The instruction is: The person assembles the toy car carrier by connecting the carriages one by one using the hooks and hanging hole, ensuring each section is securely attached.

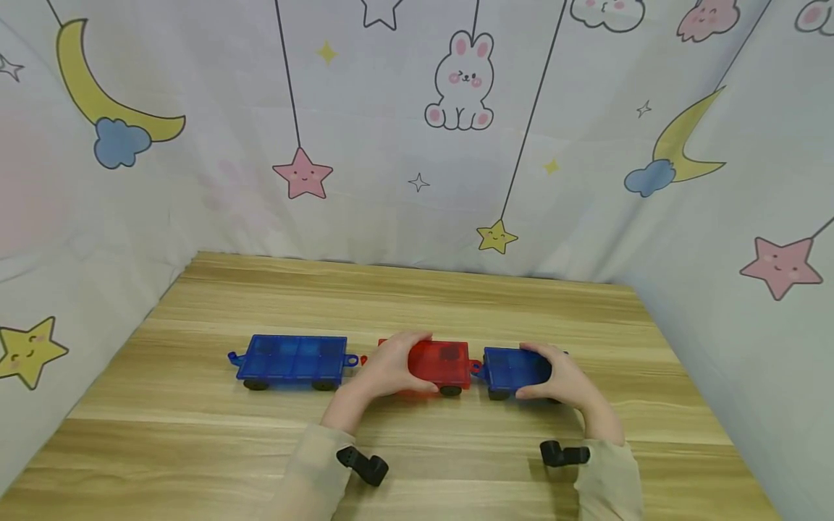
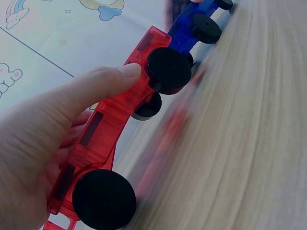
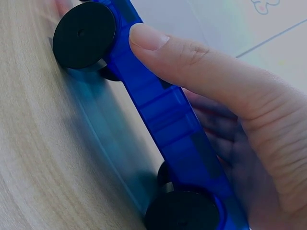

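My left hand (image 1: 394, 367) grips a translucent red toy train car (image 1: 441, 362) across its width, thumb on the near side. In the left wrist view the thumb presses the red side between the black wheels (image 2: 104, 199). To the right, my right hand (image 1: 565, 376) grips a blue toy train car (image 1: 511, 369) the same way, its thumb on the side panel near a wheel (image 3: 85, 36). The red car's ring meets the blue car's coupling between the hands. Left of the red car stands another blue car (image 1: 296, 357), its ring coupling (image 1: 352, 360) close to the red car's hook (image 1: 364, 359).
All the cars stand in a row on a wood-grain table (image 1: 449, 449). A white cloth (image 1: 384, 217) printed with stars, moons and a rabbit hangs behind and at both sides. Each wrist wears a small black camera (image 1: 365, 465).
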A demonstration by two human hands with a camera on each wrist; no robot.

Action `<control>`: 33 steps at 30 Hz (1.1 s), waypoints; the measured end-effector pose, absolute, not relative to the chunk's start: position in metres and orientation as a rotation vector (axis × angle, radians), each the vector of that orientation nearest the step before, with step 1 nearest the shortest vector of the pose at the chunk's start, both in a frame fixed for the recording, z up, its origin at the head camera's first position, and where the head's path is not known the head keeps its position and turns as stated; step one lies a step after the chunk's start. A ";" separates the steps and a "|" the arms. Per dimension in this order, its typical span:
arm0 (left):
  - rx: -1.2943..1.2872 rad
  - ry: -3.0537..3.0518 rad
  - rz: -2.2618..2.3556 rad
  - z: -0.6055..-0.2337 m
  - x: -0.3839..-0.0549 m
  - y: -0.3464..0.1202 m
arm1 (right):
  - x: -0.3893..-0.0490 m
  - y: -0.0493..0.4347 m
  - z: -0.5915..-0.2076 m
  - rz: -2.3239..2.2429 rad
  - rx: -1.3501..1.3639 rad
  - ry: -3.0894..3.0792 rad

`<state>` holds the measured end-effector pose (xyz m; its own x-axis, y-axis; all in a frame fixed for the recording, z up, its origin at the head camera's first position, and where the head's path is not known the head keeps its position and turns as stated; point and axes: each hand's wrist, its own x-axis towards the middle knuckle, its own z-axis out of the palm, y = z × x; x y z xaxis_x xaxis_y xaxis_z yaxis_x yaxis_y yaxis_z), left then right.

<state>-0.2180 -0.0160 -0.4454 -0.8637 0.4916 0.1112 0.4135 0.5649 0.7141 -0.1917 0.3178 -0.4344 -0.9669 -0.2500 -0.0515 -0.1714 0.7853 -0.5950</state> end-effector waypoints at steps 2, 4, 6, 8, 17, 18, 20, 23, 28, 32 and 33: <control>0.782 2.690 1.185 -0.445 -0.218 -0.016 | -0.192 0.318 -0.434 -0.932 -0.336 2.845; 0.782 2.690 1.183 -0.445 -0.218 -0.016 | -0.192 0.318 -0.434 -0.936 -0.339 2.842; 0.779 2.692 1.181 -0.445 -0.218 -0.015 | -0.192 0.318 -0.434 -0.938 -0.339 2.842; 0.779 2.690 1.181 -0.444 -0.218 -0.015 | -0.191 0.317 -0.433 -0.937 -0.342 2.843; 0.780 2.688 1.171 -0.444 -0.218 -0.016 | -0.191 0.317 -0.433 -0.934 -0.350 2.847; 0.781 2.689 1.168 -0.444 -0.218 -0.016 | -0.191 0.317 -0.433 -0.932 -0.352 2.848; 0.782 2.691 1.165 -0.444 -0.218 -0.016 | -0.191 0.317 -0.433 -0.927 -0.354 2.850; 0.784 2.695 1.154 -0.444 -0.218 -0.016 | -0.191 0.317 -0.433 -0.924 -0.355 2.854; 0.784 2.700 1.133 -0.444 -0.218 -0.016 | -0.192 0.318 -0.434 -0.925 -0.359 2.855; 0.784 2.705 1.121 -0.444 -0.217 -0.016 | -0.192 0.318 -0.435 -0.926 -0.358 2.859; 0.784 2.706 1.120 -0.443 -0.217 -0.016 | -0.192 0.318 -0.435 -0.926 -0.356 2.861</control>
<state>-0.2174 -0.0156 -0.4434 -0.8606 0.5008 0.0925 0.4195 0.5943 0.6861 -0.1919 0.3183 -0.4346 -0.9660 -0.2561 -0.0351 -0.1869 0.7860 -0.5893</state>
